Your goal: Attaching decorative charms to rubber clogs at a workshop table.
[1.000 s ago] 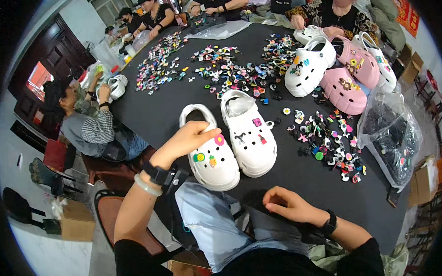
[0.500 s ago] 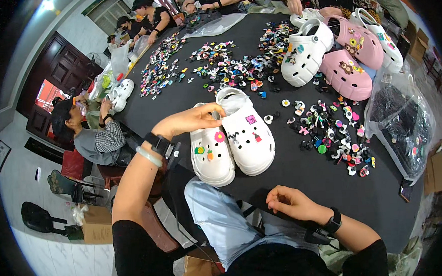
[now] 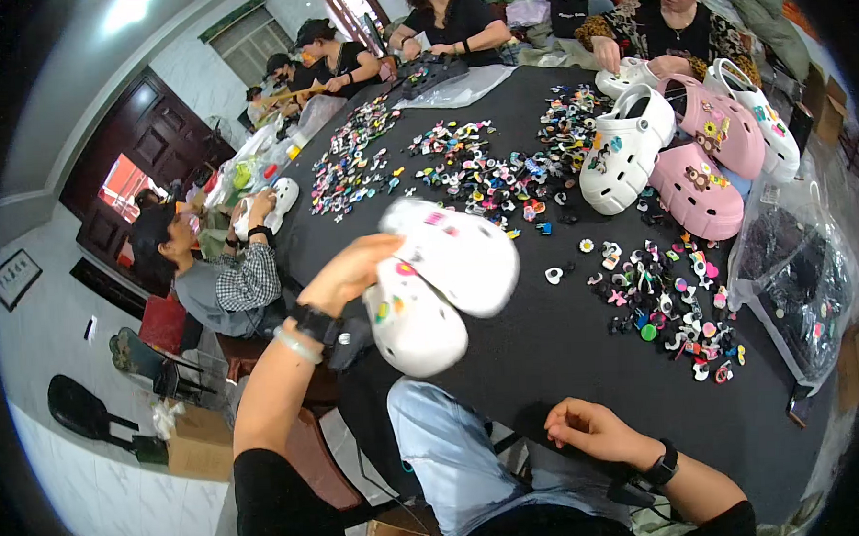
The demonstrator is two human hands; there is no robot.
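My left hand (image 3: 346,276) is closed on the heel ends of a pair of white clogs, the left clog (image 3: 415,328) and the right clog (image 3: 475,266), held together above the table. Both are blurred by motion and carry small coloured charms. The toes point toward me. My right hand (image 3: 602,435) hangs near the table's front edge, its fingers loosely curled in with nothing visible in them. A heap of shoe charms (image 3: 666,301) lies beyond it to the right, with a daisy charm (image 3: 586,246) at that heap's left.
More charm piles (image 3: 492,169) spread over the dark table (image 3: 511,379). At the right stand white clogs (image 3: 626,154), pink clogs (image 3: 699,194) and a clear bag (image 3: 793,262) with dark contents. A co-worker (image 3: 209,268) sits at the left; others sit across the table.
My left hand has lifted the white clogs off the table, tilting them. The right hand keeps its loose curl. The whole view has shifted, with the scene now lower and further right.
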